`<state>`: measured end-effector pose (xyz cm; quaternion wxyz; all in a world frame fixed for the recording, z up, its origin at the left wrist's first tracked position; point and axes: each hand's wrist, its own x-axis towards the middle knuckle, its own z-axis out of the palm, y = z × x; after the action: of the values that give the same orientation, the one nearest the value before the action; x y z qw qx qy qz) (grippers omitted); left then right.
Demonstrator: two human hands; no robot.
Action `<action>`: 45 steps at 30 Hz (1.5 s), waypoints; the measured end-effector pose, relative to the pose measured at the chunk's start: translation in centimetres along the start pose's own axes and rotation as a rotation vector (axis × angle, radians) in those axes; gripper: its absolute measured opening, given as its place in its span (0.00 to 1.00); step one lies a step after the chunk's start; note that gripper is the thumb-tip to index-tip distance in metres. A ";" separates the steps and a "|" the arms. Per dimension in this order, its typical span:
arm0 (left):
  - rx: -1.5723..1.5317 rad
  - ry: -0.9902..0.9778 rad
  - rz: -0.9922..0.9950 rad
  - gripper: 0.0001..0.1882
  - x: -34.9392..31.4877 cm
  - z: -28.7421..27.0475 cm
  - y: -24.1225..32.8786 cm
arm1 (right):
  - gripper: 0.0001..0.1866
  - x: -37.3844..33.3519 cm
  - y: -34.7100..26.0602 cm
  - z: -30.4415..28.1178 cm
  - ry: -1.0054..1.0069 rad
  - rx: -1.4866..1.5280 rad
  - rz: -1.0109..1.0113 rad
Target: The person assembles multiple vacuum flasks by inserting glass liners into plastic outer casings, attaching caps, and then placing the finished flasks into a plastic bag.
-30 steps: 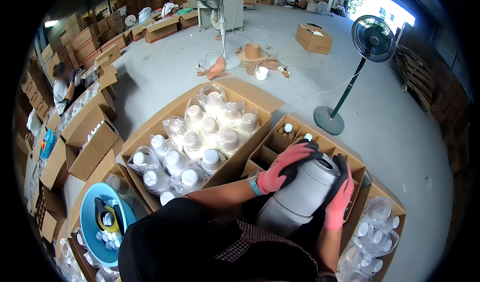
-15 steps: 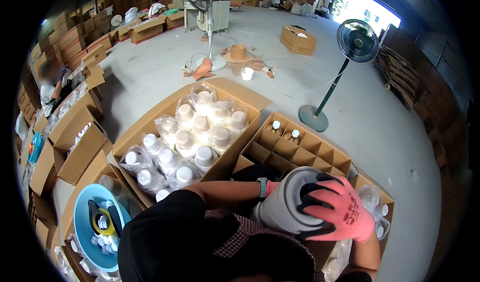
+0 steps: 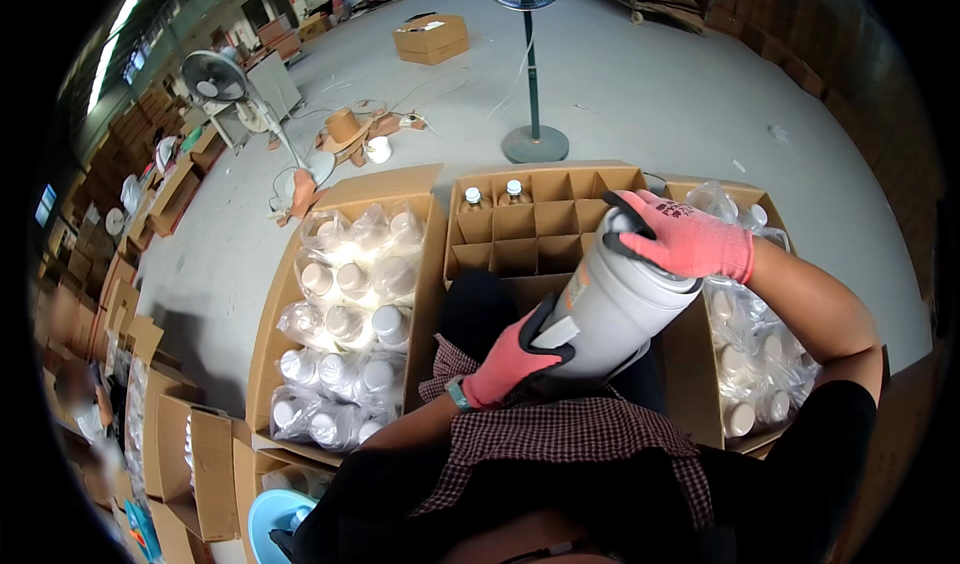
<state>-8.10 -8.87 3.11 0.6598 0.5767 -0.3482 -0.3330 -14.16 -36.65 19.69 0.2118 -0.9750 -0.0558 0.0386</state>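
Observation:
A large grey bottle (image 3: 620, 309), tilted with its top end to the upper right, lies across my lap between both hands. My left hand (image 3: 515, 359), in a pink glove with black fingers, grips its lower left side beside a small white patch. Gloved alike, my right hand (image 3: 695, 234) curls over the top end and hides it. Part of an orange label shows on the side. Just beyond the bottle stands a divided carton (image 3: 580, 182) with two capped bottles (image 3: 514, 194) in its far left compartments.
To the left, an open carton (image 3: 425, 264) holds plastic-bagged bottles with white caps. Another carton (image 3: 705, 384) of bagged bottles is on the right. A light-blue basin (image 3: 262, 524) sits at lower left. Beyond stand two fans, a green-poled one (image 3: 533, 84) and a white one (image 3: 265, 114).
My view has swung right and down. The grey bottle has turned, its top end now farther up and right. My left hand, mostly hidden behind it before, now shows on its side.

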 end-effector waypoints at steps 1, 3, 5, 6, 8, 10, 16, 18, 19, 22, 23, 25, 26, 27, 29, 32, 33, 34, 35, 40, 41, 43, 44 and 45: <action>-0.182 -0.064 -0.164 0.43 -0.2 -0.6 3.6 | 0.45 -1.6 -3.5 -1.8 0.003 -0.059 -0.295; -0.065 -0.276 -0.074 0.40 0.6 -5.0 4.5 | 0.49 -2.5 -7.1 -2.4 -0.062 -0.305 -0.832; -0.074 -0.371 -0.178 0.38 2.4 -5.1 4.8 | 0.43 -2.6 -6.1 -1.4 -0.020 -0.222 -0.779; -0.119 -0.293 -0.344 0.38 3.3 -5.4 2.4 | 0.40 -2.1 -3.3 -0.4 0.054 -0.006 -0.618; 0.111 0.001 -0.063 0.44 1.4 1.9 -0.3 | 0.38 1.0 4.7 3.5 0.067 0.515 -0.143; 0.344 0.075 0.109 0.49 0.9 4.8 -3.2 | 0.40 1.2 6.8 4.2 0.009 0.536 0.119; -0.008 -0.318 -0.178 0.38 2.2 -4.8 4.3 | 0.50 -3.9 -5.0 -1.5 -0.035 -0.357 -0.771; -0.240 -0.348 -0.187 0.36 3.2 -4.2 2.2 | 0.47 -3.9 -2.9 -0.2 0.046 -0.131 -0.716; -0.127 -0.245 -0.361 0.41 3.6 -2.2 2.4 | 0.45 -3.2 0.6 0.5 0.129 0.046 -0.575; 0.410 0.081 0.087 0.52 0.8 6.2 -1.9 | 0.43 0.9 6.3 3.4 0.002 0.552 0.092; 0.204 0.004 0.026 0.51 0.6 5.7 -1.6 | 0.44 0.8 6.1 3.5 -0.027 0.431 0.095; -0.191 -0.175 -0.060 0.50 1.8 2.1 1.3 | 0.47 -0.1 3.2 1.6 -0.008 0.302 0.056; -0.132 -0.172 -0.119 0.48 2.3 -0.5 1.8 | 0.51 -1.7 0.6 0.4 0.001 0.093 -0.334; -0.143 -0.270 -0.329 0.43 2.7 -3.8 2.7 | 0.54 -2.8 -1.9 -0.8 0.006 -0.118 -0.589; 0.118 -0.396 -0.104 0.39 3.5 -4.6 3.9 | 0.53 -3.0 -3.8 -1.0 -0.008 -0.244 -0.795; -0.124 -0.132 -0.129 0.44 2.9 0.7 1.6 | 0.43 -0.1 3.0 1.3 0.108 0.247 -0.305; -0.075 -0.007 -0.030 0.48 2.4 3.3 -0.5 | 0.41 0.8 6.2 3.2 0.066 0.728 0.160; 0.056 0.007 -0.025 0.50 1.9 4.8 -1.7 | 0.44 1.5 8.5 3.9 -0.004 0.584 0.125; 0.189 0.027 -0.013 0.53 2.0 5.5 -2.3 | 0.47 2.3 10.6 4.7 -0.069 0.438 0.080; -0.163 -0.292 -0.170 0.47 3.6 -3.9 3.1 | 0.58 -2.4 -1.8 -1.5 -0.035 -0.152 -0.487; -0.148 -0.359 -0.168 0.45 3.8 -4.6 3.3 | 0.59 -2.5 -2.7 -1.4 -0.057 -0.242 -0.582; -0.164 -0.279 -0.211 0.45 3.8 -4.0 3.4 | 0.54 -1.3 -2.1 -1.9 -0.034 -0.164 -0.616; -0.187 -0.161 -0.204 0.45 3.4 -2.3 3.3 | 0.52 -0.4 -0.6 -0.9 -0.007 0.018 -0.434; -0.211 -0.053 -0.195 0.45 3.0 -0.1 3.0 | 0.51 0.3 1.5 0.8 0.024 0.193 -0.240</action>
<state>-6.26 -11.01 6.27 0.6718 0.5262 -0.2709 -0.4455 -13.77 -37.61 18.32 0.3084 -0.9367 -0.1656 0.0065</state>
